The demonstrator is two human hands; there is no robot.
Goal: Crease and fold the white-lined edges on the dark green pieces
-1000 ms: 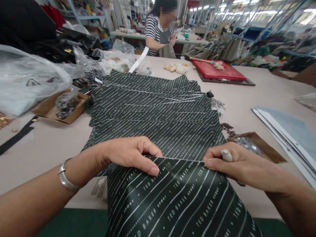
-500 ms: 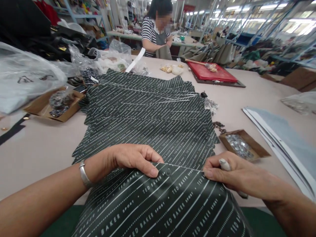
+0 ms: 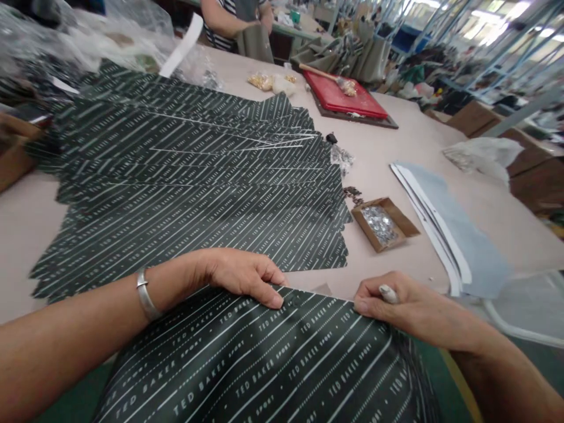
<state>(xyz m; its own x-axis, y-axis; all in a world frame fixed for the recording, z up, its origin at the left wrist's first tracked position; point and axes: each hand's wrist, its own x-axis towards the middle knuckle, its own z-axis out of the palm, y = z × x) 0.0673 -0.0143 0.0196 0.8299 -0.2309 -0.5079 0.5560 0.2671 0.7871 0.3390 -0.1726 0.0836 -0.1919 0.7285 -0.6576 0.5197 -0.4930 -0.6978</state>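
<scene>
1. Left hand (image 3: 244, 275), one, on my remote rig: thumb and fingers pinched on the top edge of a dark green lettered piece (image 3: 268, 364); silver bangle (image 3: 147, 295) at the wrist
2. Right hand (image 3: 403, 302), one: clamped on the same edge farther right, a pale-tipped object (image 3: 388, 294) also in its grip, type I cannot tell
3. Dark green lettered piece: in the foreground, between my hands, small round disc (image 3: 294, 299) just beside the left thumb
4. Matching sheets (image 3: 198, 202), layered unevenly: on the pale table (image 3: 372, 170), beyond my hands
5. Cardboard box (image 3: 400, 220), silvery pieces (image 3: 378, 223) inside: right of the sheets
6. Pale blue sheet (image 3: 469, 235): right of the box, white strips (image 3: 434, 230) along its left side
7. Red board (image 3: 346, 98): towards the table's far side
8. Co-worker's forearm (image 3: 224, 20): beyond the table, beside a grey-brown piece (image 3: 255, 43)
</scene>
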